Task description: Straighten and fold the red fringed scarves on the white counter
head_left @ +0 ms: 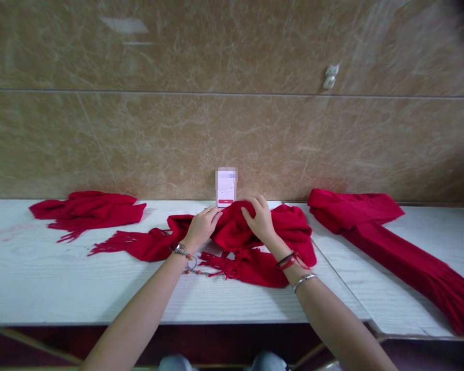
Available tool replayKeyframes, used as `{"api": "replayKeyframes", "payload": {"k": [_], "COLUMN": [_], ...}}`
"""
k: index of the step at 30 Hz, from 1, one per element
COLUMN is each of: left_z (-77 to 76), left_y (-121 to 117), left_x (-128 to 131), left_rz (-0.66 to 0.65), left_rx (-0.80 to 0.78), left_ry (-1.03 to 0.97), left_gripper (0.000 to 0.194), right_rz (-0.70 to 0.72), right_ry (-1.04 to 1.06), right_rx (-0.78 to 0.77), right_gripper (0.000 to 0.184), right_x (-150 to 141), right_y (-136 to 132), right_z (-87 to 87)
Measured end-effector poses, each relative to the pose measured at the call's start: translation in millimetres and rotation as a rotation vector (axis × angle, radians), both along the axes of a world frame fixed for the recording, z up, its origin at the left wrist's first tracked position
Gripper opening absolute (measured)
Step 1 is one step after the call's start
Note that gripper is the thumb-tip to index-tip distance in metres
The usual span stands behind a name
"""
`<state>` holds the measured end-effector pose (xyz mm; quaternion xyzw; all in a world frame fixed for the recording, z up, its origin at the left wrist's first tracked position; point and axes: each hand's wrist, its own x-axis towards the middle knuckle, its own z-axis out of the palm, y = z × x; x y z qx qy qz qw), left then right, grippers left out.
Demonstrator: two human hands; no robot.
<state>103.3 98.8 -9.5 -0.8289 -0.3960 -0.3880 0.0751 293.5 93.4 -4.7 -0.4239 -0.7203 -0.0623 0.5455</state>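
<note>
A crumpled red scarf [235,226] with fringed ends lies on the white table in front of me. My left hand [203,226] is at its left part, fingers close together and closed on the cloth near the lower edge of a phone. My right hand [261,221] rests on the bunched middle of the same scarf, its thumb and fingers spread apart over the fabric. One fringed end trails to the left, and another is folded below my hands. Just behind the scarf, a phone [226,191] with a lit screen leans upright against the wall.
Another red scarf [93,210] lies bunched at the left. At the right, a folded red scarf [394,250] stretches to the front edge, its fringe hanging over. The white table [62,288] has a seam right of centre. Behind it rises a brown marbled wall [158,139] with a small white cat-shaped fixture [331,76].
</note>
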Motion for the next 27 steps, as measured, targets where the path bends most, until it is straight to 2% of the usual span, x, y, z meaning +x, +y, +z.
{"api": "replayKeyframes", "payload": {"k": [4, 7, 9, 12, 16, 20, 22, 24, 27], "left_z": [-0.5, 0.4, 1.2, 2.0, 3.7, 5.6, 5.3, 4.3, 2.7], "left_y": [-1.6, -3.7, -5.0, -4.8, -0.9, 2.5, 3.1, 2.9, 1.6], "left_x": [1.0, 1.5, 1.4, -0.3, -6.0, -11.0, -11.2, -9.7, -5.7], "left_rz": [-0.048, -0.083, -0.102, -0.103, -0.028, 0.088, 0.115, 0.096, 0.051], "left_rx": [0.001, 0.011, 0.008, 0.003, 0.022, 0.025, 0.01, -0.02, -0.075], "left_ry": [0.021, 0.04, 0.065, 0.113, 0.151, 0.08, 0.044, 0.035, 0.047], "left_gripper": [0.019, 0.02, 0.02, 0.018, 0.015, 0.011, 0.013, 0.017, 0.018], "right_rz": [0.104, 0.078, 0.082, 0.128, 0.137, -0.076, -0.184, -0.229, -0.138], "right_ry": [-0.338, -0.381, -0.384, -0.301, 0.002, 0.364, 0.469, 0.422, 0.081], "right_rx": [0.049, -0.005, -0.042, -0.063, -0.077, -0.036, -0.029, 0.005, 0.1], "right_gripper": [0.036, 0.035, 0.027, 0.02, 0.022, 0.025, 0.024, 0.021, 0.02], "right_x": [-9.8, -10.9, -9.5, -7.3, -1.5, 15.6, 23.9, 26.6, 16.6], "right_y": [-8.3, -5.8, -1.8, 2.8, 6.8, 15.7, 19.2, 17.9, 6.3], "right_z": [-0.7, -3.9, -5.8, -6.0, -2.9, -1.1, -0.3, 1.6, 5.1]}}
